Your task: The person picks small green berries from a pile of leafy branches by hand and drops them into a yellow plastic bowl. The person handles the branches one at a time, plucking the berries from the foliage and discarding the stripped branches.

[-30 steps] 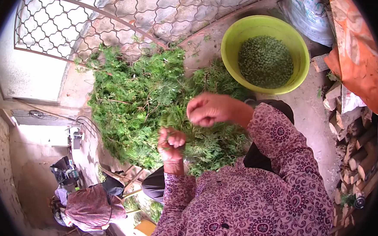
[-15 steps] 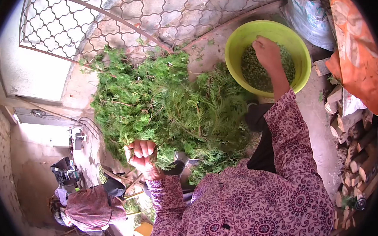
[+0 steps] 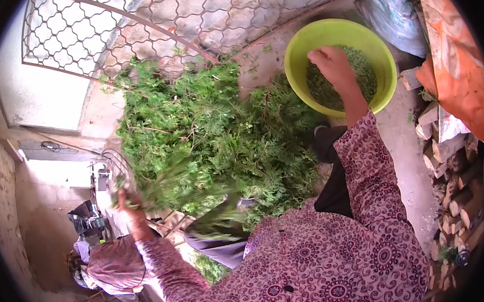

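My left hand (image 3: 130,208) is out at the left, closed on a leafy green conifer branch (image 3: 184,189) that trails to the right, smeared by motion. My right hand (image 3: 333,67), its fingers curled closed, hangs over the lime-green plastic tub (image 3: 388,91). Whatever those fingers hold, if anything, is hidden. Inside the tub lies a layer of small round green cones or berries (image 3: 361,64). A broad heap of cut conifer branches (image 3: 216,122) spreads over the floor between my hands.
A metal lattice grille (image 3: 189,15) runs along the far side. Stacked split firewood (image 3: 460,203) lines the right, beneath an orange sheet (image 3: 463,70) and beside a white sack (image 3: 397,22). A cloth-covered object (image 3: 116,265) stands at lower left.
My left hand has swung outward to the left and down, sweeping the branch with it. My right hand stays closed over the tub, shifted slightly left.
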Demonstrator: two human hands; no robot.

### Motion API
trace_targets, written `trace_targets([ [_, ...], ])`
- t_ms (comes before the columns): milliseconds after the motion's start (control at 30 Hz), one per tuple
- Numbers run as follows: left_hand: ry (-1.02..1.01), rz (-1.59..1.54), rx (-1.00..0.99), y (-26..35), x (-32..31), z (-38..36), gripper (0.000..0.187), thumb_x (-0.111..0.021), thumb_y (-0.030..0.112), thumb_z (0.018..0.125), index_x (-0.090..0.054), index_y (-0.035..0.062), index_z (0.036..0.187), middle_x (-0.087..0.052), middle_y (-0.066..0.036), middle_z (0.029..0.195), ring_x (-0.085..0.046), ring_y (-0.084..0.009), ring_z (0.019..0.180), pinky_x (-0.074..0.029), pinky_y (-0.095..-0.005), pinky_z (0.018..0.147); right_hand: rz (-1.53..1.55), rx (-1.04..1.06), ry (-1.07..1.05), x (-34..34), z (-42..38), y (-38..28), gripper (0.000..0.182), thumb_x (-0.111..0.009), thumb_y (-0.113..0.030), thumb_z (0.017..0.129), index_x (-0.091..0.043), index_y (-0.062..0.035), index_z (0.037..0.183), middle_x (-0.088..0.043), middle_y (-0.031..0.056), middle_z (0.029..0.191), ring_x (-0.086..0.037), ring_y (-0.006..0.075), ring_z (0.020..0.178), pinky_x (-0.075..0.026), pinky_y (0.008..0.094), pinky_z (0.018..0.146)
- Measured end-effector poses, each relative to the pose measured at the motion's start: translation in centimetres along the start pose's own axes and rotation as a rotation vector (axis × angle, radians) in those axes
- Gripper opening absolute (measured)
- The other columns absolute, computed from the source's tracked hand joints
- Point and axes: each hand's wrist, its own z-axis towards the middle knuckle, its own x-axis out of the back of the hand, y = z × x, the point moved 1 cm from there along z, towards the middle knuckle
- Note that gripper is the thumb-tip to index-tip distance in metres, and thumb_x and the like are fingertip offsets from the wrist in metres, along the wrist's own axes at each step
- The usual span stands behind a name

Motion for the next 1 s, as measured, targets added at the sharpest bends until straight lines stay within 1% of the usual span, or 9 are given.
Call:
trace_targets([
  [100, 0.200, 0.241, -0.091, 1.2, 6.6, 0.3, 0.015, -0.061, 0.022, 0.074, -0.060, 0.0095, 0.081, -0.054, 0.001, 0.068, -0.039, -0.0053, 0.053, -0.028, -0.0196, 0.042, 0.013, 0.054, 0.001, -0.3, -0.3, -0.1, 0.033, -0.059, -0.028, 0.076, -0.059, 0.0047, 0.079, -0.056, 0.0116, 0.064, -0.052, 0.0165, 0.058, -0.041, 0.0307, 0.057],
  [167, 0.286, 0.516, -0.029, 0.5, 10.9, -0.1, 0.024, -0.061, 0.019, 0.076, -0.062, 0.0003, 0.090, -0.059, -0.004, 0.072, -0.051, -0.0111, 0.058, -0.041, -0.0252, 0.048, 0.006, 0.121, -0.010, -0.8, -0.4, -0.2, 0.027, -0.058, -0.023, 0.079, -0.057, 0.0038, 0.078, -0.050, 0.0022, 0.061, -0.044, 0.0078, 0.057, -0.036, 0.0268, 0.053],
  [267, 0.290, 0.904, -0.388, -3.7, 18.9, -2.0, 0.034, -0.060, 0.022, 0.076, -0.059, -0.0077, 0.094, -0.062, -0.015, 0.081, -0.058, -0.0206, 0.069, -0.047, -0.0338, 0.061, -0.061, 0.176, -0.099, -0.9, -0.9, -1.3, 0.028, -0.058, -0.024, 0.079, -0.057, 0.0038, 0.079, -0.052, 0.0040, 0.063, -0.045, 0.0082, 0.059, -0.037, 0.0260, 0.054],
  [333, 0.266, 1.220, -0.060, -6.2, 26.3, -4.7, 0.024, -0.057, 0.020, 0.076, -0.062, -0.0027, 0.080, -0.062, -0.016, 0.070, -0.059, -0.0286, 0.059, -0.045, -0.0411, 0.054, -0.072, 0.166, -0.123, -1.4, -1.1, -1.6, 0.027, -0.058, -0.024, 0.079, -0.057, 0.0036, 0.079, -0.052, 0.0043, 0.063, -0.045, 0.0082, 0.059, -0.037, 0.0260, 0.054],
  [367, 0.200, 1.697, -0.152, -6.6, 28.3, -7.0, 0.024, -0.057, 0.025, 0.076, -0.062, 0.0015, 0.074, -0.060, -0.017, 0.063, -0.057, -0.0311, 0.053, -0.042, -0.0446, 0.050, -0.077, 0.160, -0.145, -1.6, -1.3, -1.7, 0.027, -0.058, -0.024, 0.079, -0.057, 0.0034, 0.080, -0.052, 0.0046, 0.063, -0.045, 0.0082, 0.059, -0.037, 0.0260, 0.054],
  [433, 0.166, 2.016, -0.074, -8.0, 33.6, -11.5, 0.023, -0.057, 0.027, 0.076, -0.061, 0.0050, 0.073, -0.056, -0.017, 0.057, -0.053, -0.0326, 0.049, -0.039, -0.0446, 0.046, -0.119, 0.169, -0.169, -1.9, -1.5, -1.6, 0.026, -0.058, -0.023, 0.079, -0.056, 0.0034, 0.080, -0.051, 0.0043, 0.062, -0.044, 0.0084, 0.058, -0.037, 0.0261, 0.054],
  [600, -0.188, 2.186, 0.438, -12.8, 39.0, -16.6, 0.035, -0.059, 0.036, 0.072, -0.060, 0.0033, 0.085, -0.057, -0.019, 0.075, -0.055, -0.0333, 0.069, -0.042, -0.0427, 0.061, -0.105, 0.213, -0.262, -2.9, -2.1, -1.6, 0.026, -0.057, -0.022, 0.079, -0.055, 0.0038, 0.078, -0.047, 0.0035, 0.059, -0.041, 0.0092, 0.055, -0.035, 0.0268, 0.052],
  [767, -0.531, 1.850, 0.432, -19.6, 32.6, -9.7, 0.052, -0.062, 0.044, 0.068, -0.060, 0.0016, 0.098, -0.059, -0.022, 0.093, -0.056, -0.0341, 0.089, -0.044, -0.0408, 0.076, -0.163, 0.234, -0.303, -4.2, -2.3, -2.5, 0.025, -0.057, -0.021, 0.079, -0.053, 0.0033, 0.074, -0.041, 0.0053, 0.056, -0.037, 0.0102, 0.053, -0.033, 0.0286, 0.050],
  [1000, -0.827, 1.137, -0.254, -23.4, 0.6, -1.8, 0.042, -0.063, 0.025, 0.071, -0.058, -0.0026, 0.102, -0.057, -0.022, 0.102, -0.053, -0.0355, 0.098, -0.041, -0.0402, 0.087, -0.184, 0.248, -0.293, -6.5, -2.9, -3.7, 0.025, -0.057, -0.021, 0.076, -0.053, 0.0025, 0.070, -0.048, 0.0133, 0.055, -0.047, 0.0206, 0.049, -0.037, 0.0337, 0.050],
])
